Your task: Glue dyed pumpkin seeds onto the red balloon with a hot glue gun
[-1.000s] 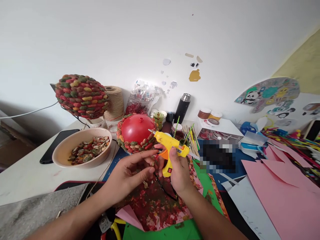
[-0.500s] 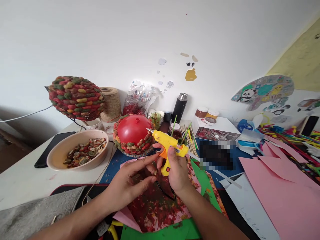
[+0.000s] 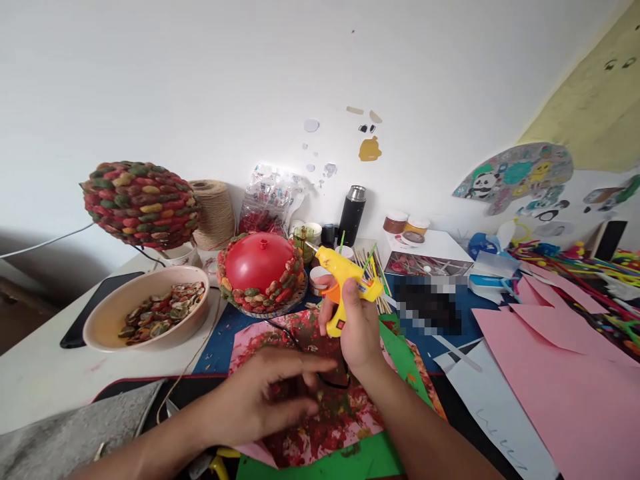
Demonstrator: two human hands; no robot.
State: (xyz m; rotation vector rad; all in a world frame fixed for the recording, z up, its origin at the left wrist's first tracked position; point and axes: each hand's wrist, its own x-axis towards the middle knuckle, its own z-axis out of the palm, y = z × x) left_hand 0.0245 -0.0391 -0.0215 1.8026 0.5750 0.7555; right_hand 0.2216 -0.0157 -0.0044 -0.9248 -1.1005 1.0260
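Note:
My right hand (image 3: 361, 337) grips a yellow hot glue gun (image 3: 345, 283) by its handle, the metal nozzle pointing up and left. Lower and to the left, my left hand (image 3: 270, 393) hovers over paint-smeared pink paper (image 3: 345, 420), fingers apart, with nothing visible in it. A black cord (image 3: 334, 385) runs between the hands. Left of the nozzle sits a red balloon (image 3: 263, 257), ringed by painted shell pieces (image 3: 250, 298) in red, green and brown. More shell pieces (image 3: 160, 313) lie in a pale bowl (image 3: 95, 330) at the left.
A shell-covered ball (image 3: 140, 203) stands behind the bowl, beside a twine spool (image 3: 214, 213). A black thermos (image 3: 352, 217) and paint jars (image 3: 395, 222) line the wall. Pink sheets (image 3: 560, 380) cover the right side. Grey cloth (image 3: 85, 420) and yellow-handled scissors (image 3: 219, 467) lie at front left.
My left hand has dropped down and away from the glue gun, and its fingers have parted. The gun, still in my right hand, has tipped slightly. The whole view has shifted a little.

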